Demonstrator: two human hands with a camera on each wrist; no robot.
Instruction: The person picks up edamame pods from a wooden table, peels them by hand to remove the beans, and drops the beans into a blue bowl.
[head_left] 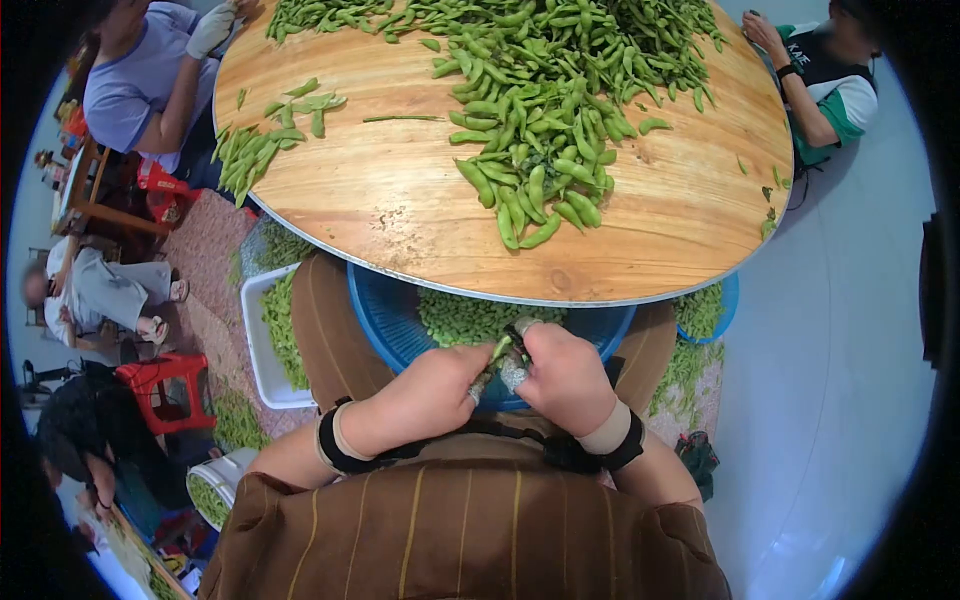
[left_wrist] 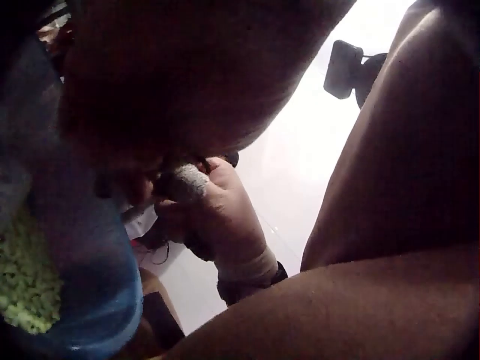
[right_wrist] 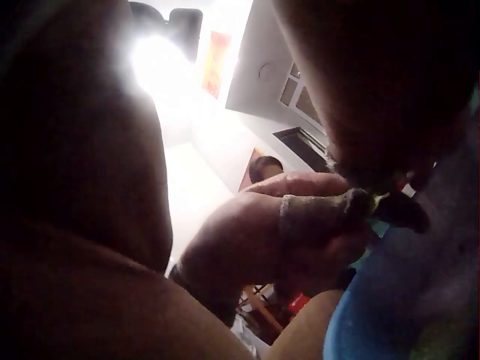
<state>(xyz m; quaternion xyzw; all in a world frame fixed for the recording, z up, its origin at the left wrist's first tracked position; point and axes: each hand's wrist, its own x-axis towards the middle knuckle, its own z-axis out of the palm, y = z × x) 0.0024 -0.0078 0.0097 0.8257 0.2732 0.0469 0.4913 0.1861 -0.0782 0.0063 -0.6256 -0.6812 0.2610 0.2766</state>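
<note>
In the head view both hands meet above a blue basin (head_left: 385,315) that holds shelled green soybeans (head_left: 465,315). A green soybean pod (head_left: 501,347) shows between the fingertips. My left hand (head_left: 425,390) pinches it from one side, thumb on top. From the other side my right hand (head_left: 568,375) grips its end, the fingers curled in close. Pale wrappings cover some of the fingers and thumbs, seen as a grey thumb cover (right_wrist: 319,214) in the right wrist view. The wrist views are dark, and the hands hide most of the pod.
A round wooden table (head_left: 390,190) stands right beyond the basin, with a big heap of soybean pods (head_left: 540,120) on it. On the left are a white tub (head_left: 262,355) of pods and a red stool (head_left: 170,385). Other people sit around the table.
</note>
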